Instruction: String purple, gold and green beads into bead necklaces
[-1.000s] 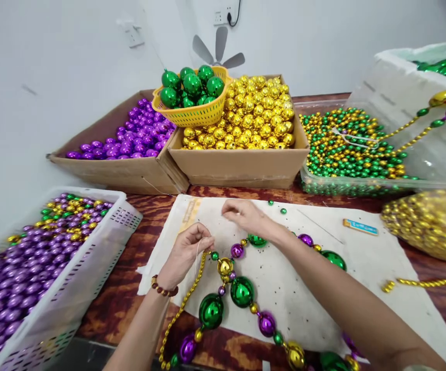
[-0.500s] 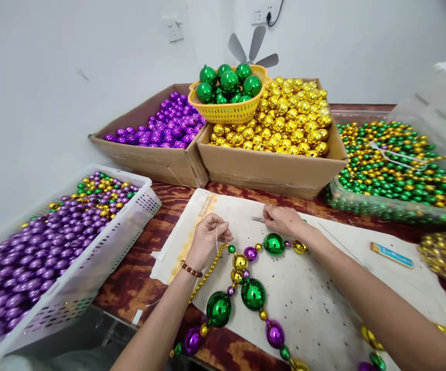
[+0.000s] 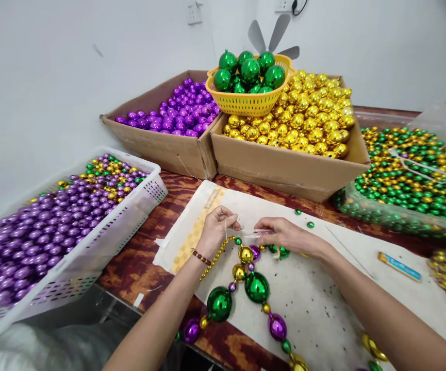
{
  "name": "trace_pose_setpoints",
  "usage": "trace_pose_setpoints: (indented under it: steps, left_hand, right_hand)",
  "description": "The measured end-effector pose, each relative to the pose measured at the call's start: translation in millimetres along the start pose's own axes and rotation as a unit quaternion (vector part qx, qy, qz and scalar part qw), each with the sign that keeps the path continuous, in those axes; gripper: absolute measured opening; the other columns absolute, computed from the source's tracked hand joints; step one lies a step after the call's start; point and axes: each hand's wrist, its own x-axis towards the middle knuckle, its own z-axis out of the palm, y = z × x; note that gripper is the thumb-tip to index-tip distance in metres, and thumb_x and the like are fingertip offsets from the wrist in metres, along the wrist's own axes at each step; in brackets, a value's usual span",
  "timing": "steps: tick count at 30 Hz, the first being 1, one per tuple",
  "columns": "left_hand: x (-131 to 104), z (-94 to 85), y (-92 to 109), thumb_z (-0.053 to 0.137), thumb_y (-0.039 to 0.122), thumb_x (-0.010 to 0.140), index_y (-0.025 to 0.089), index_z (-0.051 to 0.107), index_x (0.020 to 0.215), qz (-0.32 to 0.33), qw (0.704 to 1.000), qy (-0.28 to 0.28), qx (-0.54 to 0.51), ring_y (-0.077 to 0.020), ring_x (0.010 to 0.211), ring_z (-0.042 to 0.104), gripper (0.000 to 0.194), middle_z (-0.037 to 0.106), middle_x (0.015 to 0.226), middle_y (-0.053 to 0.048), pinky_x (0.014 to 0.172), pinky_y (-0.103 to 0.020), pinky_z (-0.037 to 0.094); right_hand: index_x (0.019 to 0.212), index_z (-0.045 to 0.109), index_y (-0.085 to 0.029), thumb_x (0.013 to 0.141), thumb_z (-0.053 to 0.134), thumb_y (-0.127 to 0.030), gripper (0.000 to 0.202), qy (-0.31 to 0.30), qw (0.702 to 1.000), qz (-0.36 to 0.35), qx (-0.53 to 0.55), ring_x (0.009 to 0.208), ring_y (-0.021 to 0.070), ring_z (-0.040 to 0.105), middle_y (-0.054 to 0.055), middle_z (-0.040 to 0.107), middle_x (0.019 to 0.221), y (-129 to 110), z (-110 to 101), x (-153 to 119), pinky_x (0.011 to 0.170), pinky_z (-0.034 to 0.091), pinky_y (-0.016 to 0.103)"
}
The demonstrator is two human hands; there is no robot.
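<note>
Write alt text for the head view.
A left hand pinches thread and a right hand holds a thin tool beside strung green, gold and purple beads partly on white cloth; behind, boxes of purple beads and gold beads and a yellow basket of green balls.

Looks forward and down from the wearer's head, over the near edge of the bench (image 3: 130,278). Catches that edge aslant, at lower left. Takes in left hand (image 3: 219,229) and right hand (image 3: 282,233) at close range, just below mid-frame. Faces past the far edge to the white wall (image 3: 52,62). Covers everything in a single wide view.
</note>
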Motion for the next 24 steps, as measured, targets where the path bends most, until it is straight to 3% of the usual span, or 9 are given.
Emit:
trace_pose_setpoints:
  steps: [12, 24]
  left_hand:
    - [-2, -4.2, 0, 0.071, 0.031, 0.075, 0.017, 0.054, 0.075, 0.014, 1.0, -0.019, -0.008, -0.0133, 0.056, 0.061, 0.023, 0.067, 0.06, 0.0, 0.061, -0.026, 0.047]
    - [-2, -4.4, -1, 0.073, 0.032, 0.074, 0.017, 0.056, 0.077, 0.009, 1.0, -0.013, -0.01, -0.0129, 0.057, 0.062, 0.023, 0.066, 0.061, 0.001, 0.063, -0.025, 0.047]
  right_hand:
    - [0.084, 0.072, -0.016, 0.081, 0.063, -0.036, 0.022, -0.085, 0.986, -0.021, 0.139, 0.06, 0.0113, 0.045, -0.003, 0.055, 0.066, -7, 10, 25, 0.056, 0.035, 0.022]
    - [0.09, 0.075, -0.016, 0.081, 0.064, -0.037, 0.026, -0.095, 0.976, -0.017, 0.194, 0.064, 0.0125, 0.05, 0.0, 0.063, 0.073, -1, 14, 27, 0.059, 0.04, 0.023]
